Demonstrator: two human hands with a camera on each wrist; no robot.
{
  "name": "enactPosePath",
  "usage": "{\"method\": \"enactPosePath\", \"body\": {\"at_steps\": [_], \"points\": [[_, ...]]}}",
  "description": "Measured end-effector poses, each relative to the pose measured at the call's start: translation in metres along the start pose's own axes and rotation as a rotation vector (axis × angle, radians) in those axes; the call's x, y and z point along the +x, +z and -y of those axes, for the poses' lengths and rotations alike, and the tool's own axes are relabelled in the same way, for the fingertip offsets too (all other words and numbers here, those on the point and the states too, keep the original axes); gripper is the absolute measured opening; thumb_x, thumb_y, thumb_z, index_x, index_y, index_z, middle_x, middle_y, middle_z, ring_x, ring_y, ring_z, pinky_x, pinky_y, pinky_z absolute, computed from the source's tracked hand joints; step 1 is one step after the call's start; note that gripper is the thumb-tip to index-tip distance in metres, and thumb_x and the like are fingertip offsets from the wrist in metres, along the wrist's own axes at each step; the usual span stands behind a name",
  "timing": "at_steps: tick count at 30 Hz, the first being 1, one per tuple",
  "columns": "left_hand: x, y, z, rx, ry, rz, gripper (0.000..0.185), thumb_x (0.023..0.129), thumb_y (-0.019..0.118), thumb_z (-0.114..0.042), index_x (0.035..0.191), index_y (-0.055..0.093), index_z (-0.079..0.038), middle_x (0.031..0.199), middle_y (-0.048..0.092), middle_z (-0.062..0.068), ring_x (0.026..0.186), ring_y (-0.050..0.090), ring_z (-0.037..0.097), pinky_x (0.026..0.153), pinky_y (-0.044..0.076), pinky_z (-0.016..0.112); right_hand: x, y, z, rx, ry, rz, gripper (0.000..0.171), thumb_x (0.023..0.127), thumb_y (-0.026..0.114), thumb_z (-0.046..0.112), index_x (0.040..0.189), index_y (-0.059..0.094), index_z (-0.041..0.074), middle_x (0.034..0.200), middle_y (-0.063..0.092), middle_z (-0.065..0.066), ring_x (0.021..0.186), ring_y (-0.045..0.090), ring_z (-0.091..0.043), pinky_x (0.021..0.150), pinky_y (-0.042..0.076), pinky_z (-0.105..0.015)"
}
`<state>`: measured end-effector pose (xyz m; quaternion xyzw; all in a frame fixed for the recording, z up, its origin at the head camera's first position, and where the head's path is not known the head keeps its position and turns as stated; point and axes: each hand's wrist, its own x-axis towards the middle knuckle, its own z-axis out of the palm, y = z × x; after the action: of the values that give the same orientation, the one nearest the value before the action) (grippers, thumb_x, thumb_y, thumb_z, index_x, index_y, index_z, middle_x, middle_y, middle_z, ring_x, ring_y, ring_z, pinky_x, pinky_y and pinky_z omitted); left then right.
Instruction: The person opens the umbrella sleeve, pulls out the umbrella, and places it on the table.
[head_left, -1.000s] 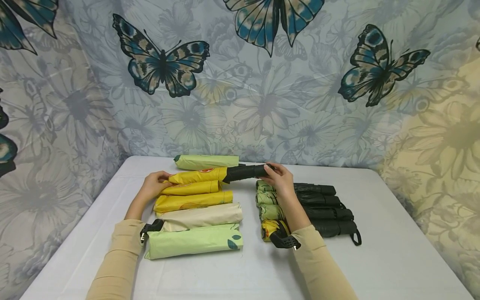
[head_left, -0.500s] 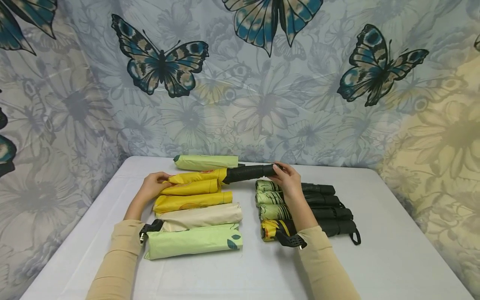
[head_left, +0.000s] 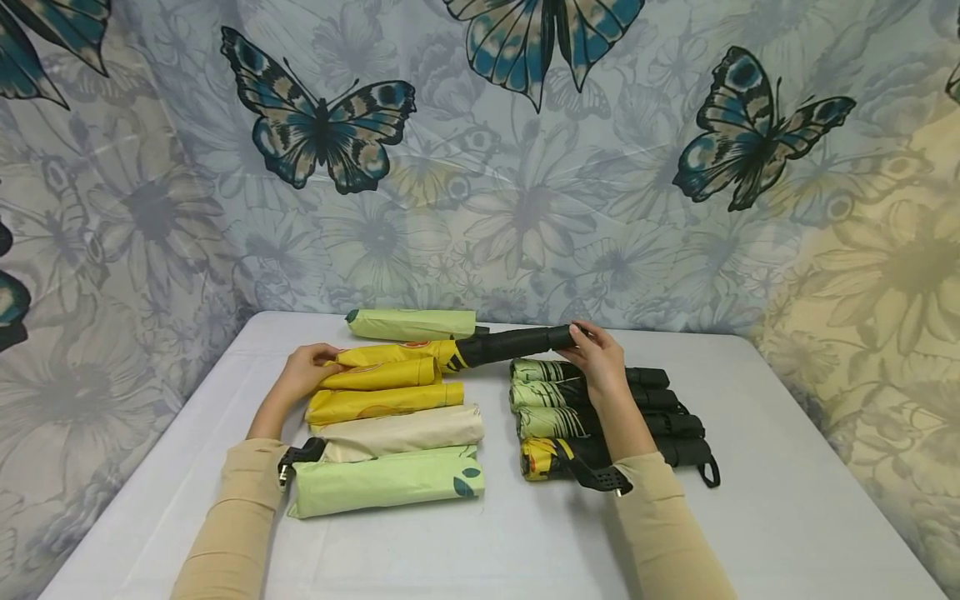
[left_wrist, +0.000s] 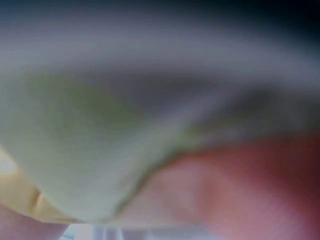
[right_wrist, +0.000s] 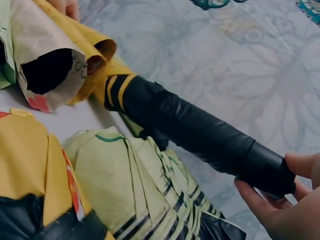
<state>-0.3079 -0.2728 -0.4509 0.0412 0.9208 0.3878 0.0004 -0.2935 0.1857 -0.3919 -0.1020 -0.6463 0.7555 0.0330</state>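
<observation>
A folded black umbrella [head_left: 517, 343] with yellow stripes sticks out of a yellow sleeve [head_left: 397, 354] at the back of the left row. My right hand [head_left: 602, 364] pinches the umbrella's far right end between thumb and fingers; the right wrist view shows this black end [right_wrist: 272, 175] up close. The umbrella's left part is hidden inside the sleeve. At the sleeve's left end, my left hand [head_left: 306, 372] grips the yellow cloth. The left wrist view is blurred, with pale green cloth [left_wrist: 75, 135] filling much of it.
Nearer lie more yellow sleeves [head_left: 386, 402], a cream sleeve [head_left: 405, 432] and a light green sleeve [head_left: 386, 482]. Another light green sleeve [head_left: 412, 323] lies at the back, black showing at its right end. Several folded umbrellas [head_left: 678, 427] are lined up at right under my right forearm.
My right hand has moved right, drawing the black umbrella further out of the yellow sleeve, so its yellow stripes now show. The left hand has stayed at the sleeve's left end.
</observation>
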Motion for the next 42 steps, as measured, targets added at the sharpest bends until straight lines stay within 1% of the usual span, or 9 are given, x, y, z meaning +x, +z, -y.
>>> {"method": "enactPosePath", "body": {"at_steps": [4,8,11,21,26,31,35,39,42], "points": [[-0.001,0.001,-0.001,-0.012,0.001,0.004,0.03,0.095,0.059,-0.005,0.122,0.061,0.009,0.127,0.058,0.032,0.115,0.058,0.047,0.096,0.051,0.054,0.0,-0.005,0.002,0.0,0.003,-0.012,0.049,0.1,0.056,0.02,0.145,0.044,0.006,0.113,0.049,-0.001,0.082,0.065,-0.008,0.097,0.055,-0.031],[-0.001,0.002,-0.001,-0.015,0.011,0.001,0.029,0.095,0.059,-0.005,0.12,0.061,0.01,0.127,0.058,0.032,0.114,0.058,0.047,0.095,0.052,0.053,-0.001,-0.009,0.005,0.013,0.008,-0.031,0.049,0.1,0.055,0.02,0.145,0.043,0.006,0.112,0.049,-0.002,0.079,0.066,-0.008,0.096,0.056,-0.031],[-0.001,0.002,-0.001,-0.017,0.007,0.003,0.029,0.095,0.06,-0.005,0.12,0.061,0.01,0.127,0.059,0.032,0.114,0.059,0.047,0.095,0.052,0.053,-0.001,-0.013,0.007,0.033,0.016,-0.05,0.05,0.1,0.055,0.02,0.146,0.043,0.006,0.112,0.049,-0.001,0.078,0.067,-0.008,0.097,0.055,-0.031],[0.0,0.001,0.003,-0.014,-0.017,0.014,0.032,0.096,0.06,-0.009,0.124,0.06,0.007,0.128,0.059,0.031,0.116,0.058,0.046,0.097,0.051,0.053,0.003,-0.032,0.016,0.119,0.033,-0.13,0.049,0.099,0.055,0.018,0.146,0.043,0.006,0.113,0.045,0.001,0.074,0.067,-0.011,0.087,0.059,-0.026],[0.001,0.001,0.003,-0.012,-0.01,0.012,0.033,0.096,0.06,-0.009,0.124,0.06,0.008,0.128,0.058,0.032,0.115,0.058,0.046,0.097,0.051,0.053,0.006,-0.044,0.02,0.15,0.04,-0.166,0.051,0.099,0.055,0.018,0.147,0.042,0.006,0.114,0.046,0.002,0.072,0.068,-0.011,0.083,0.06,-0.025],[0.002,0.001,0.002,-0.006,-0.017,0.014,0.033,0.096,0.06,-0.009,0.124,0.06,0.008,0.128,0.058,0.032,0.116,0.058,0.046,0.096,0.051,0.053,0.011,-0.058,0.023,0.211,0.043,-0.207,0.052,0.098,0.056,0.017,0.147,0.042,0.005,0.115,0.045,0.004,0.071,0.067,-0.012,0.078,0.061,-0.025],[0.002,0.001,0.0,-0.001,-0.016,0.014,0.033,0.096,0.06,-0.009,0.124,0.059,0.008,0.128,0.058,0.032,0.116,0.058,0.046,0.097,0.051,0.053,0.017,-0.07,0.023,0.235,0.04,-0.236,0.053,0.098,0.057,0.018,0.147,0.042,0.006,0.115,0.046,0.005,0.073,0.066,-0.012,0.078,0.061,-0.024],[0.002,0.001,0.001,-0.004,-0.016,0.013,0.033,0.096,0.06,-0.009,0.124,0.059,0.008,0.128,0.058,0.032,0.116,0.058,0.046,0.097,0.051,0.053,0.02,-0.084,0.024,0.257,0.049,-0.238,0.056,0.097,0.058,0.018,0.149,0.04,0.006,0.117,0.046,0.006,0.074,0.066,-0.013,0.079,0.061,-0.024],[0.001,0.001,0.001,-0.006,-0.017,0.014,0.033,0.096,0.059,-0.009,0.124,0.059,0.008,0.128,0.058,0.032,0.116,0.058,0.046,0.096,0.051,0.052,0.021,-0.095,0.025,0.267,0.072,-0.22,0.059,0.097,0.057,0.017,0.151,0.035,0.006,0.118,0.046,0.005,0.072,0.067,-0.014,0.076,0.061,-0.024]]}}
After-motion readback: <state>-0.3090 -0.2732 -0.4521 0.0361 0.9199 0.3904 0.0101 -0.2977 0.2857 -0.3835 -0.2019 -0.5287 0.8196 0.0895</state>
